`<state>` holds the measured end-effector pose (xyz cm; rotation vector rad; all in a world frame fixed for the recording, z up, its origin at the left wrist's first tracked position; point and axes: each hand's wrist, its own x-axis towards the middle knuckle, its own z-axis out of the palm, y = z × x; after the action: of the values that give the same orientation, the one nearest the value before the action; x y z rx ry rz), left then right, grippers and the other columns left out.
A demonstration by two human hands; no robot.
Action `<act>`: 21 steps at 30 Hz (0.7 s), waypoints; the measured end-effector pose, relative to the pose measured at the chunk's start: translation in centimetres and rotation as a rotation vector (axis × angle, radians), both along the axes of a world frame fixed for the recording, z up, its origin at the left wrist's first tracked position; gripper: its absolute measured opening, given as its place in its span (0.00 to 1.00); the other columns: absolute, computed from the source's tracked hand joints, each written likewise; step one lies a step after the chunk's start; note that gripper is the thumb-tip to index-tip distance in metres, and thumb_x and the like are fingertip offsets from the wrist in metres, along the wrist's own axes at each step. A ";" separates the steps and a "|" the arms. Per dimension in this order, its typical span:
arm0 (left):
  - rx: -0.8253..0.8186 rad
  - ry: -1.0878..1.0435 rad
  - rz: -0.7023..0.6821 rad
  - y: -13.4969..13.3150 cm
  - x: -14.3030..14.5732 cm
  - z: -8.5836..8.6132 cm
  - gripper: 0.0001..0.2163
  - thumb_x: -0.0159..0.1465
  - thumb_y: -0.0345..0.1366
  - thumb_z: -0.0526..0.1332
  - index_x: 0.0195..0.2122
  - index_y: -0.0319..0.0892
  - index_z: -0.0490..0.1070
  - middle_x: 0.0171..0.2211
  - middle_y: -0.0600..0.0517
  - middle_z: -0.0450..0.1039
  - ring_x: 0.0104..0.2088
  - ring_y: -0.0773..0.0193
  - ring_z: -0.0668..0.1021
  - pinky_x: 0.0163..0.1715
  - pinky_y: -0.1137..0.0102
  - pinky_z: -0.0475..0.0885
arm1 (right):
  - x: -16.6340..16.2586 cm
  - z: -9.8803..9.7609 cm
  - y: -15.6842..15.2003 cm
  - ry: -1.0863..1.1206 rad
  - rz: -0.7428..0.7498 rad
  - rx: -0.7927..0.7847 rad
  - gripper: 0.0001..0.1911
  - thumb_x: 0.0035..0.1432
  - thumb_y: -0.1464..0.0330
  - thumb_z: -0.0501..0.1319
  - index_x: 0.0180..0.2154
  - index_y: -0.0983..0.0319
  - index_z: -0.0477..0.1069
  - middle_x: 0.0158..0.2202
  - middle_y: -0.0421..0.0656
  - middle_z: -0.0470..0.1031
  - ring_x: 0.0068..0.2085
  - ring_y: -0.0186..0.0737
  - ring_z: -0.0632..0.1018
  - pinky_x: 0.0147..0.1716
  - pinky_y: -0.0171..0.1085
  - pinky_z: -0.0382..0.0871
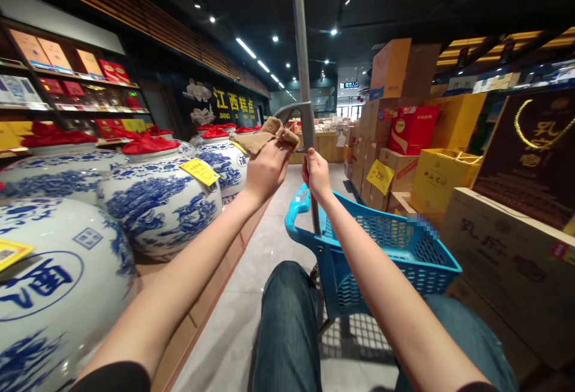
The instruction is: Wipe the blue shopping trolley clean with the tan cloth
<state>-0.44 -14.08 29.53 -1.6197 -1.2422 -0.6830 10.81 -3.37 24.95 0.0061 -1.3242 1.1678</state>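
A brown cloth (265, 136) is bunched in my left hand (268, 170), which is closed on it and stretched forward. The cloth lies against or right beside the grey plastic bracket (308, 125) on an upright metal pole (302, 39). Just below that bracket, my right hand (318, 175) is wrapped round the pole with the thumb up. The pole's lower end meets the corner of a blue plastic shopping cart (338, 272) with perforated sides, standing between my knees. My left palm and the cloth's far side are hidden.
Large blue-and-white porcelain jars (162, 200) with red cloth tops line a low ledge on the left. Stacked cartons (363, 140) and gift boxes rise on the right, with a yellow gift bag (442, 182) among them. A tiled aisle floor (249, 272) runs ahead.
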 end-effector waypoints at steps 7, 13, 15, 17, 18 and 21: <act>-0.147 -0.026 0.213 0.2 4.1 1.6 0.17 0.75 0.37 0.48 0.54 0.39 0.74 0.48 0.38 0.79 0.49 0.49 0.81 0.43 0.61 0.76 | 0.9 0.1 -0.4 -0.036 0.026 0.015 0.36 0.51 0.29 0.55 0.24 0.55 0.57 0.15 0.30 0.55 0.16 0.28 0.58 0.14 0.33 0.50; -0.144 0.050 0.090 0.1 3.5 1.2 0.17 0.73 0.35 0.49 0.54 0.40 0.75 0.49 0.38 0.80 0.49 0.50 0.82 0.42 0.62 0.77 | 1.8 0.1 -0.8 -0.064 0.026 -0.010 0.37 0.51 0.28 0.54 0.25 0.55 0.56 0.14 0.29 0.54 0.14 0.28 0.55 0.13 0.34 0.47; -0.149 0.078 -0.057 -0.1 1.8 0.6 0.17 0.74 0.35 0.49 0.55 0.44 0.75 0.55 0.39 0.78 0.54 0.52 0.80 0.45 0.63 0.78 | 2.0 0.1 -0.9 -0.077 0.014 -0.017 0.37 0.51 0.28 0.52 0.25 0.55 0.55 0.13 0.29 0.53 0.14 0.29 0.55 0.13 0.35 0.45; -0.130 0.076 -0.135 -0.3 0.2 0.4 0.16 0.74 0.34 0.50 0.51 0.45 0.76 0.53 0.40 0.79 0.59 0.53 0.78 0.53 0.61 0.77 | 2.1 0.1 -0.9 -0.085 0.005 -0.018 0.37 0.51 0.27 0.52 0.25 0.54 0.55 0.13 0.29 0.53 0.14 0.29 0.55 0.13 0.35 0.45; -0.101 0.054 -0.155 -0.3 -0.4 0.5 0.15 0.73 0.35 0.51 0.49 0.45 0.77 0.52 0.41 0.79 0.61 0.53 0.76 0.57 0.59 0.74 | 2.2 0.1 -1.0 -0.087 0.002 -0.019 0.37 0.50 0.27 0.52 0.25 0.54 0.55 0.13 0.29 0.53 0.14 0.29 0.55 0.13 0.35 0.45; 0.047 -0.087 -0.197 -0.1 -1.0 1.6 0.11 0.73 0.38 0.54 0.47 0.46 0.75 0.53 0.43 0.76 0.66 0.52 0.70 0.68 0.53 0.64 | 2.1 0.1 -1.2 -0.094 0.009 -0.022 0.37 0.50 0.27 0.53 0.25 0.54 0.54 0.13 0.29 0.53 0.14 0.29 0.55 0.12 0.35 0.45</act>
<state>-1.45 -14.14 31.12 -1.7027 -1.1278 -0.9070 12.93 -4.53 25.07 -0.0594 -1.3947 1.2023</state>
